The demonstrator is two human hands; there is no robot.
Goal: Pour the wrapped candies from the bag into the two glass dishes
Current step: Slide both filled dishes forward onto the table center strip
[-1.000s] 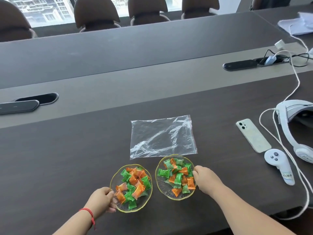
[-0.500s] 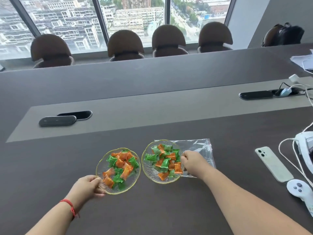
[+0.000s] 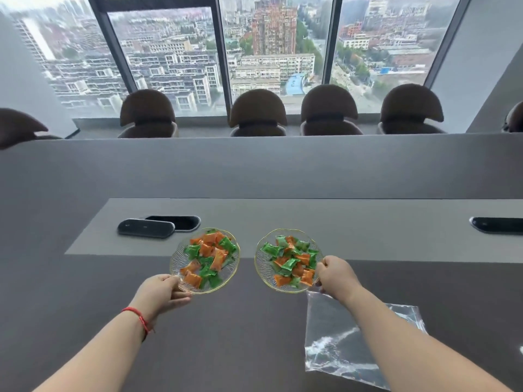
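Observation:
Two gold-rimmed glass dishes hold several orange and green wrapped candies. My left hand (image 3: 162, 291) grips the near-left rim of the left dish (image 3: 178, 260). My right hand (image 3: 335, 275) grips the near-right rim of the right dish (image 3: 261, 267). Both dishes sit far out on the dark table, straddling the edge of the lighter grey centre strip. The clear plastic bag (image 3: 336, 349) lies flat on the table, near me, under my right forearm, and looks empty.
A dark oval cable-port cover (image 3: 147, 228) lies just left of the left dish, and another port (image 3: 498, 224) sits at the far right. A row of brown chairs (image 3: 257, 114) stands behind the table's far edge, before the windows.
Both hands have pushed the dishes away from me, past the bag and onto the centre strip. The view tilted up; the phone and controller on the right dropped out of sight.

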